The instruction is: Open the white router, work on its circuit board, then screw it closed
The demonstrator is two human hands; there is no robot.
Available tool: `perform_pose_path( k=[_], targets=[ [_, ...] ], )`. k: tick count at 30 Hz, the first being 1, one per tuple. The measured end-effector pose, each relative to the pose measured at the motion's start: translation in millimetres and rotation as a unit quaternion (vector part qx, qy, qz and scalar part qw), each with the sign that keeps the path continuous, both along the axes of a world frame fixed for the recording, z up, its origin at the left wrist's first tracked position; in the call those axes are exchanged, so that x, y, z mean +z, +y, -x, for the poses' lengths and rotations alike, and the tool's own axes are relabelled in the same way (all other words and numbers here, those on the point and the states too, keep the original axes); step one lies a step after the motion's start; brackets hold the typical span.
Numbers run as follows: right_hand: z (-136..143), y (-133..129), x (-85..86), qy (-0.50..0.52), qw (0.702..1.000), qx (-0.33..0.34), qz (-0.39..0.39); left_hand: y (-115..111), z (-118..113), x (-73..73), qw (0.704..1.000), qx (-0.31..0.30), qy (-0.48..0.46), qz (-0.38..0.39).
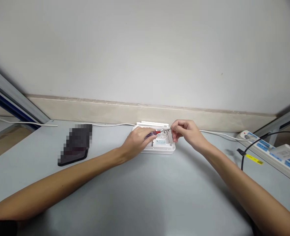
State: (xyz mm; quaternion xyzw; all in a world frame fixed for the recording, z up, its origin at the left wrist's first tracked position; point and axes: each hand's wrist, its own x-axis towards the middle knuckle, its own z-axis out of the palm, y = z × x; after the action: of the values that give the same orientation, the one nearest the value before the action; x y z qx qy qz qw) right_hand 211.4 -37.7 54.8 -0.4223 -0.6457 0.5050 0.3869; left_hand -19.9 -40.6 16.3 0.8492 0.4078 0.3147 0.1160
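A white router-like box point(159, 150) with a perforated face, a label and white antennas along its back lies on the grey table point(140, 193) near the wall. Above its face, my left hand point(138, 141) is closed round the handle of a screwdriver point(157, 132), which is red at the shaft end. The thin metal shaft points right. At its far end the fingertips of my right hand point(184, 132) pinch the tip, beside the box's right edge. Whether a screw sits at the tip is too small to tell.
A dark pixelated phone-like object point(77, 144) lies at the left. White cable point(110, 125) runs along the wall. At the right are a power strip point(270, 151) with a plug and adapter, and a black cable point(263, 136) with a yellow tag point(254, 159).
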Motion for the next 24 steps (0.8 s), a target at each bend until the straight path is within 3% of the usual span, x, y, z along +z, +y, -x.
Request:
perform_pose_path(
  k=[4, 7, 14, 20, 24],
  targets=[
    [5, 0, -6.8, -0.004, 1.0, 0.025, -0.006, 5, 4, 6.4, 0.998, -0.007, 0.057, -0.015],
    [7, -1, -11.7, -0.026, 0.999, 0.029, -0.011, 6, 5, 3.4, 0.993, -0.018, 0.107, -0.04],
    [2, 4, -15.8, -0.051, 0.998, -0.026, -0.037, 6, 8, -5.1, 0.992, -0.015, 0.115, -0.056],
    [-5, 9, -17.0, -0.15, 0.986, -0.054, -0.041, 7, 6, 2.9, 0.997, 0.026, 0.062, 0.048],
    [-1, 8, -16.0, -0.247, 0.964, -0.039, -0.095, 9, 6, 6.4, 0.991, 0.047, 0.0, 0.122]
  ],
)
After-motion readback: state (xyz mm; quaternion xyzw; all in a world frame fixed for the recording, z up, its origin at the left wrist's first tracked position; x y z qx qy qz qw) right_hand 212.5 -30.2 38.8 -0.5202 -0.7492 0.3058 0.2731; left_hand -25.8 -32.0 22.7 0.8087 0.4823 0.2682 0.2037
